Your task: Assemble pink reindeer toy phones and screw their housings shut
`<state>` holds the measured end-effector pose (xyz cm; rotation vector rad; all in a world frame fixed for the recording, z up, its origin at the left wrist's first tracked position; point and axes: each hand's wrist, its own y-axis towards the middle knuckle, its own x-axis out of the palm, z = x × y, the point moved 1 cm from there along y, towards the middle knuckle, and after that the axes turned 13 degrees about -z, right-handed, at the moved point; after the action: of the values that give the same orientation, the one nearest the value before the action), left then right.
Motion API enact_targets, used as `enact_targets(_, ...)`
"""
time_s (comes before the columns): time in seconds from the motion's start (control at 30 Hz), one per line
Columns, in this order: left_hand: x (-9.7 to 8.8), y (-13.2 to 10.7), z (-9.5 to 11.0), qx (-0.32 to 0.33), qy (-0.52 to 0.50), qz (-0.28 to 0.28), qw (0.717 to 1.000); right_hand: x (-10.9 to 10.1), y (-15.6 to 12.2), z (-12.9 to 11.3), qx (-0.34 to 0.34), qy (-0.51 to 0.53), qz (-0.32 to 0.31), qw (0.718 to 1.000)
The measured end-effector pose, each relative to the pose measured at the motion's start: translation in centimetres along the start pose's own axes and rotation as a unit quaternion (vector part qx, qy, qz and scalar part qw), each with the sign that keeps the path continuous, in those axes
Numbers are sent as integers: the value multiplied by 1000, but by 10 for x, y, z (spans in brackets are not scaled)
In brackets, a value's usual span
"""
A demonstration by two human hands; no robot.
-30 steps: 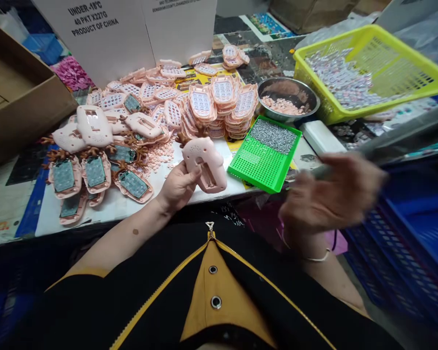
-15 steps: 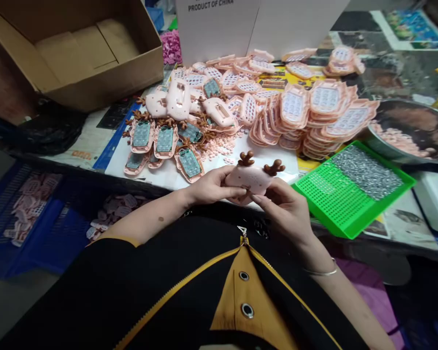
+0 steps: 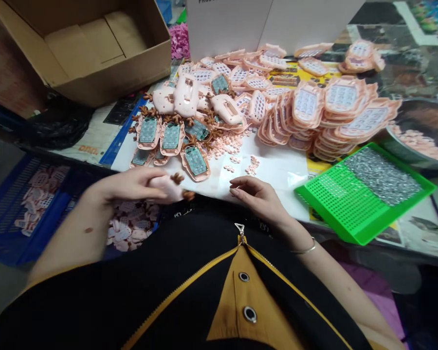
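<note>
My left hand (image 3: 131, 185) is closed on a pink deer-shaped toy phone (image 3: 170, 187) with brown antlers, held at the table's near edge above a blue crate (image 3: 25, 206). My right hand (image 3: 257, 194) hovers just above the white table surface (image 3: 277, 167), fingers loosely spread and holding nothing. Beyond my hands lie pink phone halves with green circuit boards (image 3: 171, 138) and a scatter of small pink buttons (image 3: 228, 143).
Stacks of pink keypad fronts (image 3: 324, 114) fill the table's middle. A green tray of small screws (image 3: 365, 187) sits at right, a steel bowl (image 3: 419, 141) behind it. An open cardboard box (image 3: 83, 48) stands at back left. The blue crate holds more pink parts.
My left hand has carried the deer phone leftward and down toward the blue crate. My right hand has let go of it and stays over the table.
</note>
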<state>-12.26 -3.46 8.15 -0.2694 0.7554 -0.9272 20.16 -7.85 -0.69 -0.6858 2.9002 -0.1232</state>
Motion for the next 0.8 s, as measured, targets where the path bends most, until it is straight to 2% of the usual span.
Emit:
enact_targets(0.03,-12,-23,-11,-46,49,17,998,1,4,0,11,-13,-13,1000)
enact_targets(0.1,-27,-57,-26,-118,113,112,980,5,17,-2,33,-40,-29,998)
enact_targets(0.17,-29,-66,-32,-153,149,192,958,12,34,-8,60,-84,-22,994)
enact_targets(0.23,-20,-49,-30,-115,171,257,944,20,54,-18,92,-152,-3,984)
enact_targets(0.3,-6,-16,-23,-13,213,345,914,28,74,-27,116,-217,5,969)
enact_targets(0.33,0,4,-20,25,257,364,895,31,83,-30,123,-239,9,963)
enact_targets(0.43,13,55,-17,51,345,341,873,35,102,-35,135,-211,19,968)
enact_targets(0.53,12,81,-23,40,349,339,873,27,103,-32,154,-26,-27,987)
enact_targets(0.63,8,87,-30,52,324,352,877,10,87,-25,166,147,-74,972)
enact_targets(0.8,13,81,-25,98,249,371,889,-13,56,-17,118,279,-53,951)
